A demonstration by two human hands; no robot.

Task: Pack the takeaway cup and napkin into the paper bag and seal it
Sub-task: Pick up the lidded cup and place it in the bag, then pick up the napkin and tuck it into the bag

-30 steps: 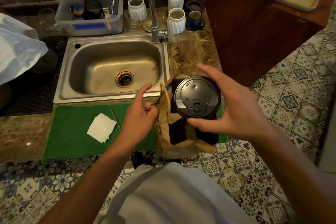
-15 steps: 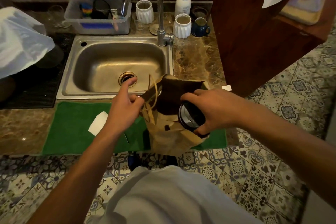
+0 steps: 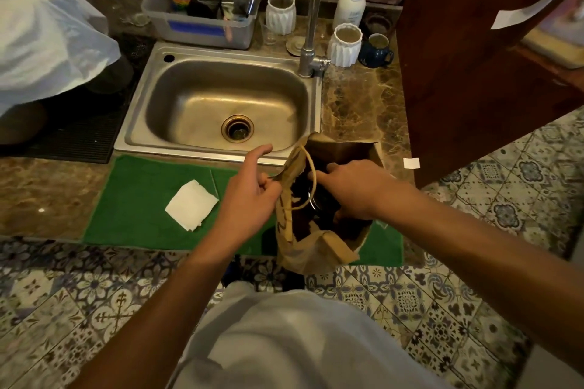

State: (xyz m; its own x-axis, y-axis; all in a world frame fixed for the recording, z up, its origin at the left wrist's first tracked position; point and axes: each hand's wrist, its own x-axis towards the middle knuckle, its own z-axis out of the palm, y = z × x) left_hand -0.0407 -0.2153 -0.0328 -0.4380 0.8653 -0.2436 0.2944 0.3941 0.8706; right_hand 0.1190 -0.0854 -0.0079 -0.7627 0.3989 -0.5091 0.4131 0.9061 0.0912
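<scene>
One paper bag [image 3: 319, 249], centre frame, mouth open. Left hand [image 3: 249, 199] pinches its left rim, forefinger raised. Right hand [image 3: 357, 189] reaches inside; fingertips hidden, grip unclear. Cup barely visible in the dark interior. One napkin [image 3: 191, 205] lies left on the green mat [image 3: 139, 199].

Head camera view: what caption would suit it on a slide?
Left hand holds the paper bag open, right hand reaches inside; napkin waits on green mat.

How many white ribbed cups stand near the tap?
2. One white cup stands behind the tap, left of it; the other is right of it, beside the blue mug. None seems hidden.
</scene>
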